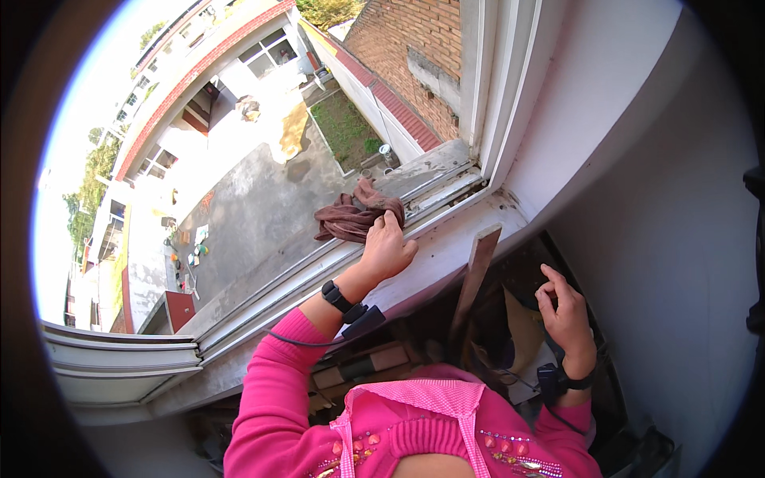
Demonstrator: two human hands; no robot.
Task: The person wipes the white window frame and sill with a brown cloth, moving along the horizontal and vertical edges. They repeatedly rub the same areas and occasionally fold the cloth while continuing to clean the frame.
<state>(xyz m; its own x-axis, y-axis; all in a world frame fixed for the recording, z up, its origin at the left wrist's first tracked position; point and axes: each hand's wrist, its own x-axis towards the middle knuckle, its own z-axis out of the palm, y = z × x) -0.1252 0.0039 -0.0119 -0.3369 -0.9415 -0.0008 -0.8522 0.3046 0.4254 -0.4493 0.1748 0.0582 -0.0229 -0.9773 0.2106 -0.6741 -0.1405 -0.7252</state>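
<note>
My left hand (385, 248) grips the near edge of a crumpled brown cloth (346, 220), its fingers bent into the fabric. The cloth lies bunched over the track of an open sliding window frame (439, 200), on the outer side of the sill. Dirt shows in the track towards the right corner. Off to the right, my right hand (565, 310) hangs in the air beside the wall, holding nothing, its fingers loosely bent and apart. Both wrists wear black straps with small devices and cables.
Against the white inner sill (442, 251) leans a wooden board (475, 275). Below the sill are dark, cluttered items, among them a cardboard piece (523, 328). A white wall (669, 251) stands close on the right. Outside, far below, lies a concrete courtyard (251, 197).
</note>
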